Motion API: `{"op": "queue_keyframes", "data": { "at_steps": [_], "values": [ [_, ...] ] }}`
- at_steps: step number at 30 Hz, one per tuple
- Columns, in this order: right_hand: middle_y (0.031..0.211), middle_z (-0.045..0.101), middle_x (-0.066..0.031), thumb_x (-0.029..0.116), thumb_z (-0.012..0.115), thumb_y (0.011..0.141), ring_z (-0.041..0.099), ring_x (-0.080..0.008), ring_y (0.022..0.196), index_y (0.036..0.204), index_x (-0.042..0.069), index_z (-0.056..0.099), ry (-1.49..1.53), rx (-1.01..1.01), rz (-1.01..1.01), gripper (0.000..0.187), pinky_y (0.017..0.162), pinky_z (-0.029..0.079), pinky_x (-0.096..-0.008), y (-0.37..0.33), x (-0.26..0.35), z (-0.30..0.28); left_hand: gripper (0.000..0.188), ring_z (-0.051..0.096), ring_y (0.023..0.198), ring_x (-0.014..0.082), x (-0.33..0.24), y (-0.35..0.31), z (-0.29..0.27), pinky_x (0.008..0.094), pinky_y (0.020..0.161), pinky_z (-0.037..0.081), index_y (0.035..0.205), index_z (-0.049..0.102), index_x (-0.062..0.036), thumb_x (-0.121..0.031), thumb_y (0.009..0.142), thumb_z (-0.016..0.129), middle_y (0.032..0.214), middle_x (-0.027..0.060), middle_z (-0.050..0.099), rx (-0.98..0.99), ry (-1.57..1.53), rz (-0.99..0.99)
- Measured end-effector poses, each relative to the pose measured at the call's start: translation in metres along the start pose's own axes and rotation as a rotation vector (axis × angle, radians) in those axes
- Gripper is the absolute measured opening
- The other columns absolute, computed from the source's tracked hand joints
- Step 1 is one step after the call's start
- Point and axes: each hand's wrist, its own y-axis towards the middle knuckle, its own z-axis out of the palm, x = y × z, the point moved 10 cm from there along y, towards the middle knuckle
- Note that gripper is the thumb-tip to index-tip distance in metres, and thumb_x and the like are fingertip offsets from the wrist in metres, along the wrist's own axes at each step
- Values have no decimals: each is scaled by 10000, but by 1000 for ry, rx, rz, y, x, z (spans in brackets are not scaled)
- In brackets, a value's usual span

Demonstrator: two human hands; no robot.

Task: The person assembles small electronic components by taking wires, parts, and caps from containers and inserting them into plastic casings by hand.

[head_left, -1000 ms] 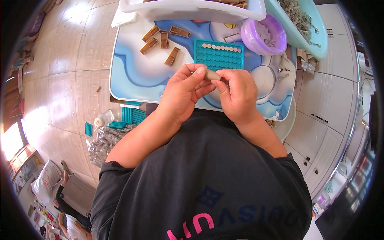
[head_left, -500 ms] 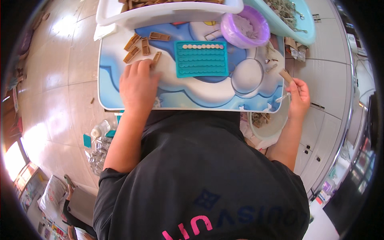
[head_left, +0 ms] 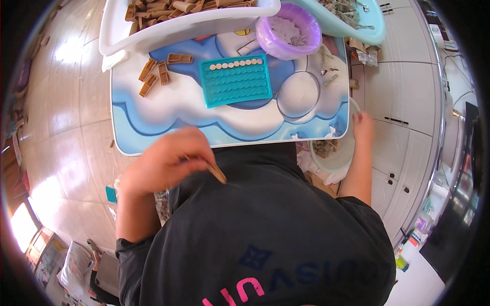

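Note:
My left hand [head_left: 171, 158], blurred by motion, is in front of my shirt at the table's near edge. Its thumb and fingers pinch a narrow brown piece [head_left: 218, 172]. Beyond my right edge of the table, my right hand [head_left: 363, 126] hangs above a pale bin [head_left: 347, 159]; its fingers are too smeared to read. A short brown piece [head_left: 353, 82] shows beside the table's right edge, apart from that hand. Several hollow brown rectangular pieces [head_left: 164, 73] lie at the table's left. In the middle sits a teal tray [head_left: 236, 87] with scalloped rows, its far row holding several small pale discs [head_left: 230, 65].
A white tub [head_left: 194, 23] full of brown pieces stands at the far side. Beside it are a purple bowl [head_left: 263, 38] with whitish material and a light-teal basin [head_left: 375, 33] with tangled bits. Small scraps [head_left: 329, 79] lie at the table's right. White cabinets [head_left: 395, 81] line the right.
My left hand has lifted a brown piece from the table and drawn it toward my body. My right hand has lowered over the bin, and the brown piece it held has left it.

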Motion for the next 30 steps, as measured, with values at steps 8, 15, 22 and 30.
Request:
{"op": "queue_keyframes", "data": {
  "at_steps": [8, 15, 22, 30],
  "values": [
    [892, 642, -91, 200, 650, 814, 594, -159, 785, 1085, 29, 602, 860, -103, -187, 324, 730, 470, -285, 64, 115, -46, 175, 597, 816, 152, -5, 16, 76, 263, 743, 467, 1022, 601, -10, 3, 851, 570, 907, 63, 596, 317, -340, 22],
    [799, 646, -73, 189, 646, 809, 594, -154, 716, 941, 36, 653, 896, -189, -7, 202, 677, 469, -285, 50, 103, -69, 299, 602, 853, 139, 42, 20, 56, 279, 802, 490, 1193, 497, -19, -101, 909, 538, 900, 21, 550, -12, -816, -323],
    [815, 647, -135, 159, 636, 780, 617, -298, 767, 865, 49, 643, 367, 48, -265, 139, 686, 482, -369, 19, 155, -96, 299, 606, 834, 143, 46, 40, 48, 290, 760, 505, 1192, 498, -21, -155, 925, 519, 978, 56, 574, -171, -1016, -278],
    [757, 643, -94, 129, 653, 788, 599, -178, 685, 858, 43, 639, 535, 245, -182, 112, 645, 469, -292, 12, 167, -110, 264, 565, 773, 120, 54, 41, 49, 256, 708, 475, 1143, 518, -24, -152, 913, 541, 952, 39, 561, -245, -1112, -334]
  ]
}}
